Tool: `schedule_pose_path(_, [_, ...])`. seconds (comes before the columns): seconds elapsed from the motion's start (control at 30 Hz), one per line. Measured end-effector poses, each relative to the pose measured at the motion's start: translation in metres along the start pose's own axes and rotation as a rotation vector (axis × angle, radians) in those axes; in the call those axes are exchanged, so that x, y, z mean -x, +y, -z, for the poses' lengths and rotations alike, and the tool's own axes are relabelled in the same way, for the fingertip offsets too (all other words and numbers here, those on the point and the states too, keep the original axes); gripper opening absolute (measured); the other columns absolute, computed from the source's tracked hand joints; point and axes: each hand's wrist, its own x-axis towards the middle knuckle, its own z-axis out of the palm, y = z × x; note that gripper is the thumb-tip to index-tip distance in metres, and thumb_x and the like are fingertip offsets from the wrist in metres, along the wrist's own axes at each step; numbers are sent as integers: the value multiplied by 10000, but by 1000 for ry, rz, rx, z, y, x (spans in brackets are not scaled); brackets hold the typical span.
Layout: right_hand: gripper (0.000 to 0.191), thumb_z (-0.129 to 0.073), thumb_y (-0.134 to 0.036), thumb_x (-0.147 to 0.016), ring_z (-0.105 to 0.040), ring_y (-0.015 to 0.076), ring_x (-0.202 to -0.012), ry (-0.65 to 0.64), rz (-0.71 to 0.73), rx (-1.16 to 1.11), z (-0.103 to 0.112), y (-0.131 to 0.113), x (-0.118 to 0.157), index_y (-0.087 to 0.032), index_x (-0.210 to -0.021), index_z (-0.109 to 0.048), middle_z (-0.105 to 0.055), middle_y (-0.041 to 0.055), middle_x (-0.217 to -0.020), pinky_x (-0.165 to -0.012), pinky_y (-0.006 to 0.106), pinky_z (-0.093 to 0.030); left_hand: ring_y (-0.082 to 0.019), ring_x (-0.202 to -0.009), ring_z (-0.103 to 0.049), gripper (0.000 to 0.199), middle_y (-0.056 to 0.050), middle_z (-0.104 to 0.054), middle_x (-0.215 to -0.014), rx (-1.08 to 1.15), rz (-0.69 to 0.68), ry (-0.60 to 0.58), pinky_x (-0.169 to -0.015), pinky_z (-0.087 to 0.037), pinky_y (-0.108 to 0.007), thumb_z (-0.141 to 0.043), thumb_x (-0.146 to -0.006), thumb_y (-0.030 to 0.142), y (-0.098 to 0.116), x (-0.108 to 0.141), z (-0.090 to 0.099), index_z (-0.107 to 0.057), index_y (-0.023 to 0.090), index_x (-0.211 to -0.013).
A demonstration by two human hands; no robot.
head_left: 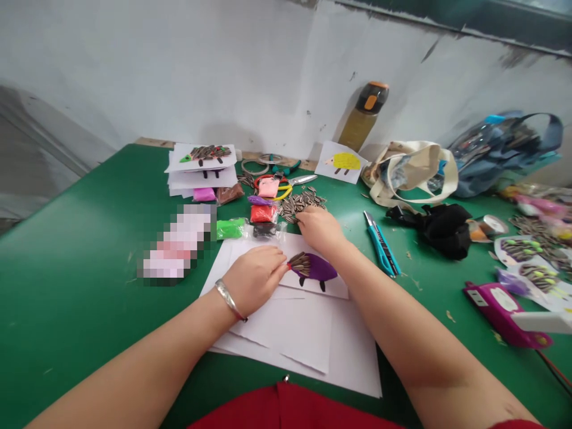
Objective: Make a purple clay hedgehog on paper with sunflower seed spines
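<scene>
My left hand (257, 277), with a silver bangle at the wrist, rests on a white card (277, 293), fingers stretched beside the head end of a hedgehog picture. That hedgehog has a purple clay body (319, 268), black feet and several sunflower seeds (300, 263) stuck on near its head. At the near edge of a loose pile of sunflower seeds (297, 204) is my right hand (322, 229), fingers curled down and closed; whatever lies between the fingertips is hidden. Under the card lies a stack of white paper (295, 333).
Bags of coloured clay (263, 213), scissors (304, 179) and pliers (286, 168) lie beyond the hands. Finished hedgehog cards (203, 174) are stacked at the back left. A teal utility knife (382, 244) and a magenta glue gun (507, 313) are to the right. A bottle (364, 116) stands against the wall.
</scene>
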Motion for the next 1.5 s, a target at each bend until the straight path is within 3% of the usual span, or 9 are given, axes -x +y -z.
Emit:
schedule_pose_path(0.2, [229,-449,-130,-905,-600,245,-893,38,30,44,-4,-2,4,-152,-901,-676,-661,123,-933,-766,331,-387,-218,-917,-703,289,-98,-753,-982,-80,-20,194,-870,-551,-329,-459,-963,234,-10,0,6,-720,110,-971])
schedule_pose_path(0.4, [273,-355,-84,-920,-582,237,-919,174,-67,20,4,2,7,-157,-969,-613,-638,134,-999,-768,324,-389,-185,-871,-718,258,-41,-766,-930,-53,102,283,-823,-544,-268,-498,-938,259,-15,-3,17,-736,165,-911])
schedule_pose_path(0.5, [242,-333,-171,-958,-598,223,-842,318,-242,-234,13,11,22,-181,-976,-574,-653,102,-907,-715,314,-412,-181,-850,-719,276,-26,-768,-906,-31,184,312,-802,-540,-254,-494,-930,273,-18,-3,24,-744,176,-864])
schedule_pose_path(0.6, [215,-347,-306,-971,-596,184,-644,344,-389,-552,17,23,49,-225,-980,-546,-648,26,-749,-619,298,-429,-194,-861,-719,274,-14,-770,-903,-26,300,354,-813,-538,-258,-516,-907,310,-21,-4,31,-757,189,-856])
schedule_pose_path(0.8, [77,-473,-310,-874,-642,156,-585,269,-547,-949,9,34,94,-240,-874,-505,-657,-8,-724,-561,282,-503,-202,-823,-718,295,0,-773,-885,61,492,355,-779,-550,-261,-543,-878,386,-25,-6,35,-773,201,-862])
schedule_pose_path(0.93, [123,-509,-328,-861,-686,173,-676,235,-540,-1017,3,30,102,-237,-926,-562,-697,8,-780,-652,317,-548,-181,-849,-722,281,-16,-775,-900,92,298,268,-824,-558,-250,-522,-903,337,-19,-3,19,-760,198,-850])
schedule_pose_path(1.1, [229,-469,-330,-900,-711,210,-841,204,-362,-832,-3,18,99,-239,-1004,-652,-742,39,-885,-785,353,-522,-213,-1060,-687,299,-87,-742,-1100,-8,-2,165,-980,-536,-345,-493,-952,304,-16,1,-2,-717,154,-1082])
schedule_pose_path(1.3, [276,-406,-246,-931,-670,226,-848,111,-154,-462,-2,10,95,-247,-957,-681,-748,48,-912,-869,394,-428,-222,-1124,-649,309,-117,-715,-1149,-21,-60,109,-1010,-522,-391,-462,-977,278,-14,1,-4,-675,127,-1143])
schedule_pose_path(1.5, [271,-400,-255,-957,-639,216,-878,123,-94,-474,-6,10,95,-266,-949,-671,-730,27,-909,-898,383,-386,-231,-1123,-638,297,-117,-710,-1136,-27,-94,49,-1025,-505,-419,-452,-986,282,-9,-2,-5,-663,132,-1132])
